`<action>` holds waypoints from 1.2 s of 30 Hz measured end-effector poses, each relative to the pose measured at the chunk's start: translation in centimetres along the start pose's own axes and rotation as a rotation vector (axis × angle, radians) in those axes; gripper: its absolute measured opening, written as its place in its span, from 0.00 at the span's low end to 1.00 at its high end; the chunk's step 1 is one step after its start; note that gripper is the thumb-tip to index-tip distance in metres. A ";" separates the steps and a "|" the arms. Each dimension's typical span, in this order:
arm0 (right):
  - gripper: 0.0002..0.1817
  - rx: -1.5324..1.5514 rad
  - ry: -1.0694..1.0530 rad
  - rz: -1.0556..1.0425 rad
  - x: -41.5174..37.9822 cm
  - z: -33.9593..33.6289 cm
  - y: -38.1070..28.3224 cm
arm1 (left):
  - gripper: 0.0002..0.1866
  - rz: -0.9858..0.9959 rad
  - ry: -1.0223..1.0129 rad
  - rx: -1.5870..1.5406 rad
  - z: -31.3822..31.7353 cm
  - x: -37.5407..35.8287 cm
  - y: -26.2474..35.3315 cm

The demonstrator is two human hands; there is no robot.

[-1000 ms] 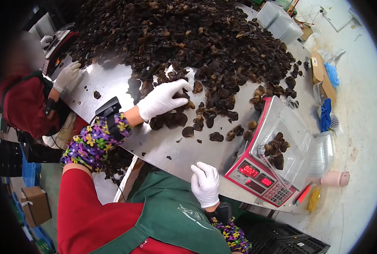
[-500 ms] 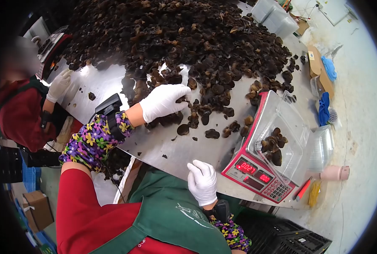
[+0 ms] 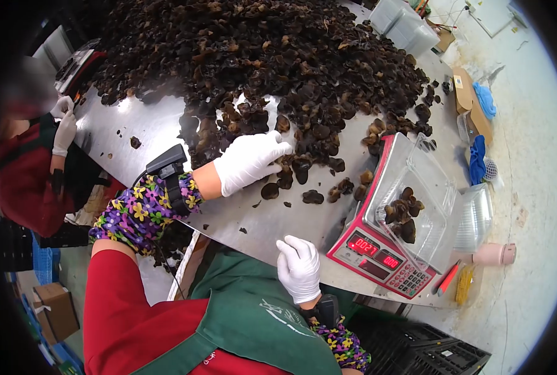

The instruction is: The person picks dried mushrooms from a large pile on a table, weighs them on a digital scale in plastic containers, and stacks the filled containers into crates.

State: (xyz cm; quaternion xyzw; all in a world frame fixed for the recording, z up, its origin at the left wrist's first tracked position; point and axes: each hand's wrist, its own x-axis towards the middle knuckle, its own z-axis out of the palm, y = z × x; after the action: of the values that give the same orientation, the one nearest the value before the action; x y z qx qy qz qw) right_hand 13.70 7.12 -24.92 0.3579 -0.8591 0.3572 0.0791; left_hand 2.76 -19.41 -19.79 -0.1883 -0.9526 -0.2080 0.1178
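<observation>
My left hand (image 3: 253, 162), in a white glove, reaches over the near edge of a large pile of dark, wavy mushroom-like pieces (image 3: 259, 62). Its thumb and fingers are apart, and no piece shows held between them. At the table's front edge my right hand (image 3: 298, 269), also gloved, rests with fingers loosely curled and nothing visible in it. To its right is a red and silver scale (image 3: 375, 265) with lit red digits. An open clear plastic container (image 3: 425, 231) stands on it with several dark pieces (image 3: 404, 212) inside.
At the left, a co-worker in a red sleeve (image 3: 31, 181) has gloved hands close together near another scale (image 3: 75, 65). Clear containers (image 3: 475, 219), a pink cylinder (image 3: 494, 254) and a red cutter (image 3: 448, 279) lie at the right. Black crates (image 3: 437, 350) are below the table.
My left hand has shifted slightly right and down, and its thumb and fingers look more spread. My right hand has stayed put. The co-worker's hand has moved up and left.
</observation>
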 end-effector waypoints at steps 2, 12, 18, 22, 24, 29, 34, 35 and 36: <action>0.18 -0.001 -0.002 -0.001 -0.1 0.0 0.0 | 0.12 -0.009 -0.078 0.010 0.8 -0.1 -0.6; 0.18 0.019 0.003 0.011 0.2 -0.2 -0.2 | 0.06 -0.307 0.154 -0.434 -7.7 -4.5 1.5; 0.18 0.033 -0.028 0.009 0.4 -0.5 -0.3 | 0.11 -0.615 -0.038 0.303 -12.0 -19.2 0.5; 0.17 0.054 -0.065 0.003 1.3 -0.2 -0.6 | 0.18 -0.592 0.085 0.480 -12.4 -22.7 1.9; 0.17 0.081 -0.096 -0.011 1.8 0.0 -0.9 | 0.17 -0.620 0.225 0.306 -10.6 -21.3 2.1; 0.17 0.053 -0.097 -0.028 2.1 0.5 -0.8 | 0.12 -0.382 0.322 -0.117 -4.3 -13.0 3.4; 0.15 0.056 -0.064 -0.024 1.8 0.6 -0.8 | 0.11 -0.125 0.194 0.076 2.6 -6.2 3.9; 0.15 0.037 -0.061 -0.058 1.8 0.7 -0.5 | 0.09 -0.088 0.233 0.141 2.4 -5.3 4.0; 0.15 0.035 -0.066 -0.061 1.7 0.8 -0.4 | 0.08 -0.070 0.243 0.260 2.9 -4.7 3.8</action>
State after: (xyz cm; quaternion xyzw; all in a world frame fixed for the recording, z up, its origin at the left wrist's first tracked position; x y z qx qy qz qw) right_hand 12.80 5.47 -24.66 0.3966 -0.8435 0.3579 0.0553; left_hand 8.12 -16.38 -22.49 -0.1119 -0.9561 -0.1083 0.2483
